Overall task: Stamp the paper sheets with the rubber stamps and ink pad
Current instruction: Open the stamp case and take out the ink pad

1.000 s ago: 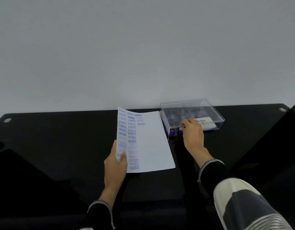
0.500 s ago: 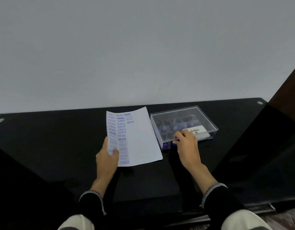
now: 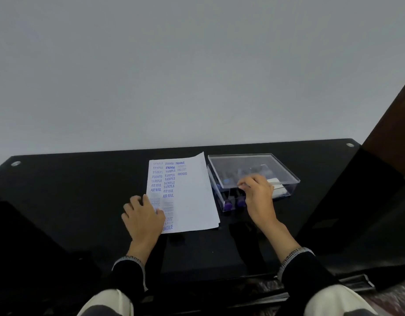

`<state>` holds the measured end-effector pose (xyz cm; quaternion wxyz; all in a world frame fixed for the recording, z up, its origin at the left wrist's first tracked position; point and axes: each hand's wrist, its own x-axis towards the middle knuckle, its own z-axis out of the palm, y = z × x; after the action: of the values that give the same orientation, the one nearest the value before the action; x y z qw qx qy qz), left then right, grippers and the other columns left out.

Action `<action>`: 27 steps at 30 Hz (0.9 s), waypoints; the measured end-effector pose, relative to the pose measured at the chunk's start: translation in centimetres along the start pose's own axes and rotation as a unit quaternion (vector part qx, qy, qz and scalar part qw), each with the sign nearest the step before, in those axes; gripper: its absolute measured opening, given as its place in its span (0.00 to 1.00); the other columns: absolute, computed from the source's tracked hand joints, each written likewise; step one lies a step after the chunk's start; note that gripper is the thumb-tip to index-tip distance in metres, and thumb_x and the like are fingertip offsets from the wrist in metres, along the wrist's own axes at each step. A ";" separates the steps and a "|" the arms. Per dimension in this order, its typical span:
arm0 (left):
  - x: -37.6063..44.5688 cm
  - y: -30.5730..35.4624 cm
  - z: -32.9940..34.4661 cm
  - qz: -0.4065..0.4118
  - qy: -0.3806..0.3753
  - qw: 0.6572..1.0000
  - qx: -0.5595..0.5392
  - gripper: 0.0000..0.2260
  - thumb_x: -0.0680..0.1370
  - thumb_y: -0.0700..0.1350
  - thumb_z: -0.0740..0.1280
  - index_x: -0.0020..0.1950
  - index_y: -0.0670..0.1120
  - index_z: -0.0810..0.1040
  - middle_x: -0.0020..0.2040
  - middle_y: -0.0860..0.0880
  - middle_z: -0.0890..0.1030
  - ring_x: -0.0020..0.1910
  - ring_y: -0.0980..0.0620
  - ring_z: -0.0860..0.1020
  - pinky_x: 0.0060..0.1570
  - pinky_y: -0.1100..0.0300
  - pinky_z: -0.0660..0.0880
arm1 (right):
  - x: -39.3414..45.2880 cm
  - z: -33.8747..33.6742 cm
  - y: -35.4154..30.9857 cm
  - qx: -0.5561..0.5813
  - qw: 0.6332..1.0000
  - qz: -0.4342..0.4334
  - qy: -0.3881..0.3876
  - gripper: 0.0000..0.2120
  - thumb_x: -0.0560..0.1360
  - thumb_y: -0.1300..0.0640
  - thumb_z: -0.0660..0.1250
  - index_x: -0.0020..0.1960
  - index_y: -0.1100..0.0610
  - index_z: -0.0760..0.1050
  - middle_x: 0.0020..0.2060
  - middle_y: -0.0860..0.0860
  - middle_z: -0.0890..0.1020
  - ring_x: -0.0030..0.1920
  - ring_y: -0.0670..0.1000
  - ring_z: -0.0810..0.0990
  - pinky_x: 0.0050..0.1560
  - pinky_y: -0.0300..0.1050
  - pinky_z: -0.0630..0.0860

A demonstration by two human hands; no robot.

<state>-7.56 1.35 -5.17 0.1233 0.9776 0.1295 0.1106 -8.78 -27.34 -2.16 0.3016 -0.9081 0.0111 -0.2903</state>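
Black table (image 3: 83, 201); box lid (image 3: 251, 169) now raised.

A person's left hand (image 3: 144, 221) and right hand (image 3: 259, 195), both bare, emerge from black sleeves (image 3: 302, 270) edged at the cuffs (image 3: 128, 259) with a black-and-white woven band; cream panels sit farther up each arm.

- I have a single view, from a camera worn on the person's head, facing forward and down.
- It looks steeply over a black table (image 3: 83, 201) set against a pale wall (image 3: 197, 65).
- Both forearms enter from the bottom edge, close to the lens.
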 end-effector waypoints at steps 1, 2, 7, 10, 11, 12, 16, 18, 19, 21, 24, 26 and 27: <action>-0.1 0.7 -0.3 0.018 0.029 0.999 -0.014 0.18 0.74 0.46 0.67 0.63 0.43 0.73 0.63 0.43 0.71 0.57 0.42 0.70 0.52 0.50 0.68 | 0.6 -0.1 -0.5 0.024 1.000 -0.001 0.011 0.20 0.67 0.78 0.67 0.44 0.53 0.79 0.43 0.46 0.75 0.46 0.56 0.75 0.47 0.50 0.72; -0.2 1.7 -0.8 0.038 0.046 0.996 -0.071 0.17 0.75 0.44 0.68 0.63 0.43 0.75 0.64 0.43 0.71 0.58 0.42 0.70 0.53 0.52 0.69 | 1.0 -0.3 -1.0 0.045 0.999 -0.008 0.019 0.19 0.68 0.77 0.67 0.44 0.54 0.80 0.42 0.45 0.75 0.45 0.55 0.76 0.46 0.56 0.75; 0.5 9.7 -5.0 -0.049 -0.231 0.784 -0.575 0.09 0.82 0.48 0.62 0.54 0.45 0.78 0.52 0.45 0.82 0.49 0.48 0.82 0.42 0.63 0.76 | 0.9 -0.6 -2.1 0.066 0.995 -0.073 -0.005 0.15 0.69 0.78 0.65 0.45 0.61 0.80 0.43 0.50 0.76 0.45 0.51 0.74 0.46 0.47 0.78; 0.9 12.8 -5.5 -0.078 -0.361 0.685 -0.628 0.12 0.80 0.48 0.66 0.57 0.41 0.77 0.52 0.44 0.83 0.47 0.48 0.83 0.42 0.61 0.79 | 0.1 0.0 -1.3 0.050 0.993 -0.094 -0.048 0.18 0.66 0.79 0.67 0.48 0.60 0.80 0.45 0.49 0.75 0.45 0.49 0.74 0.47 0.45 0.78; 1.2 13.3 -5.2 -0.073 -0.366 0.683 -0.627 0.12 0.79 0.44 0.68 0.60 0.38 0.76 0.52 0.43 0.83 0.47 0.48 0.84 0.43 0.61 0.80 | 0.0 0.0 -1.0 0.053 0.992 -0.097 -0.053 0.18 0.67 0.78 0.68 0.49 0.59 0.80 0.46 0.49 0.75 0.45 0.48 0.74 0.47 0.44 0.78; 1.5 13.8 -4.8 -0.072 -0.362 0.688 -0.625 0.14 0.78 0.39 0.68 0.62 0.35 0.75 0.52 0.41 0.83 0.46 0.48 0.84 0.43 0.62 0.80 | -0.1 -0.1 -0.9 0.050 0.993 -0.097 -0.051 0.16 0.69 0.74 0.69 0.50 0.58 0.80 0.46 0.49 0.75 0.46 0.48 0.74 0.47 0.43 0.78; 3.8 15.0 -3.5 -0.088 -0.320 0.693 -0.639 0.15 0.77 0.32 0.67 0.63 0.33 0.73 0.52 0.38 0.82 0.42 0.47 0.82 0.39 0.64 0.80 | -0.1 -1.5 0.4 0.018 0.999 0.004 0.032 0.10 0.77 0.56 0.67 0.57 0.56 0.75 0.52 0.49 0.74 0.52 0.48 0.72 0.52 0.42 0.72; 5.4 15.2 -3.0 -0.101 -0.292 0.688 -0.657 0.15 0.77 0.32 0.67 0.63 0.34 0.73 0.49 0.39 0.83 0.39 0.49 0.82 0.37 0.65 0.79 | -0.2 -1.8 2.3 0.000 0.997 0.056 0.049 0.09 0.78 0.54 0.66 0.55 0.57 0.74 0.49 0.47 0.74 0.51 0.49 0.72 0.53 0.44 0.71; 6.0 15.3 -2.8 -0.109 -0.280 0.683 -0.665 0.15 0.77 0.31 0.67 0.63 0.35 0.72 0.48 0.40 0.83 0.37 0.50 0.82 0.35 0.65 0.78 | -0.4 -1.8 3.3 -0.029 0.998 0.055 0.025 0.09 0.79 0.51 0.64 0.52 0.56 0.75 0.47 0.47 0.75 0.50 0.49 0.73 0.53 0.44 0.69; 7.4 15.4 -2.2 -0.120 -0.265 0.675 -0.678 0.17 0.76 0.31 0.67 0.64 0.35 0.70 0.47 0.41 0.82 0.35 0.51 0.82 0.35 0.66 0.78 | -0.8 -1.6 4.9 -0.084 0.995 0.039 -0.045 0.16 0.78 0.43 0.55 0.47 0.52 0.77 0.43 0.45 0.75 0.48 0.49 0.73 0.55 0.43 0.65; 9.0 15.5 -1.0 -0.123 -0.261 0.674 -0.680 0.20 0.76 0.31 0.68 0.66 0.32 0.68 0.47 0.40 0.81 0.40 0.48 0.82 0.37 0.65 0.79 | -0.7 -1.7 5.6 -0.104 0.992 0.033 -0.061 0.21 0.76 0.41 0.51 0.40 0.51 0.75 0.36 0.45 0.72 0.43 0.48 0.70 0.53 0.42 0.62; 9.9 15.7 -0.2 -0.118 -0.261 0.689 -0.666 0.20 0.76 0.30 0.68 0.66 0.31 0.68 0.47 0.40 0.81 0.40 0.48 0.82 0.36 0.65 0.79 | -1.0 -1.9 5.7 -0.099 0.994 0.034 -0.043 0.17 0.76 0.42 0.52 0.36 0.50 0.72 0.34 0.44 0.70 0.41 0.48 0.69 0.51 0.42 0.61; 10.2 15.8 0.3 -0.117 -0.264 0.693 -0.661 0.20 0.76 0.30 0.68 0.66 0.30 0.68 0.46 0.40 0.81 0.40 0.48 0.82 0.36 0.65 0.79 | -1.3 -2.0 5.8 -0.094 0.994 0.034 -0.034 0.15 0.76 0.43 0.53 0.36 0.49 0.70 0.34 0.44 0.69 0.41 0.49 0.69 0.51 0.41 0.60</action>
<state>5.68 -10.61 0.71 0.7785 0.6101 0.0981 -0.1100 -10.04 -32.95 -4.78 0.2247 -0.9409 0.0586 -0.2465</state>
